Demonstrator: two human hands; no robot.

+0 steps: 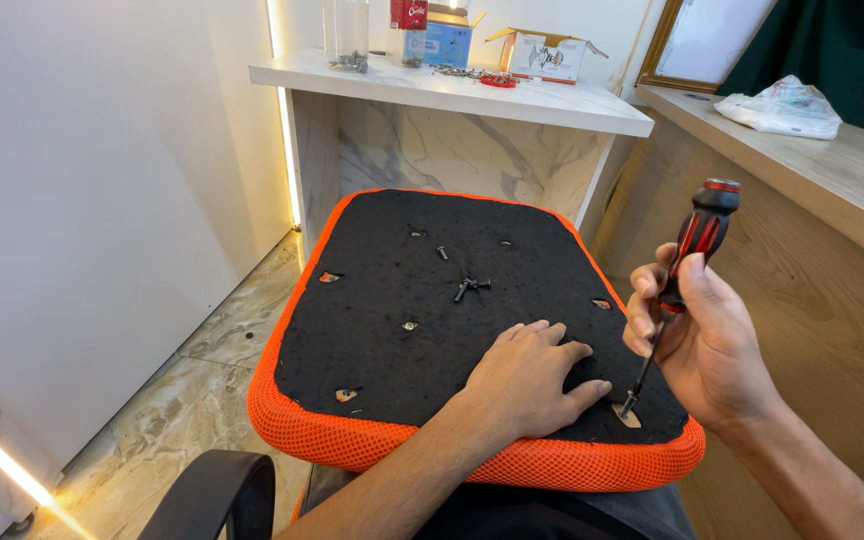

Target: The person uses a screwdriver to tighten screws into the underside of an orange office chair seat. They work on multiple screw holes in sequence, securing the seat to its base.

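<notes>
Upturned seat cushion (392,300), black felt w/ orange mesh rim: left hand (530,375) flat, fingers spread; right hand (697,340) fisted round screwdriver (674,290), tip at corner hole, probably on a screw. Loose bolts (470,287) lie mid-panel.

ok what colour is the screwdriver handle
Black and red, on the screwdriver in the right hand; the head view shows it.

- screwdriver (687,275) tip is buried in a hole at the seat cushion (402,300) corner, so no screw head is visible
- black armrest (214,492) is cut off at the bottom edge
- small hardware on the marble counter (552,100) is too tiny to make out
</notes>
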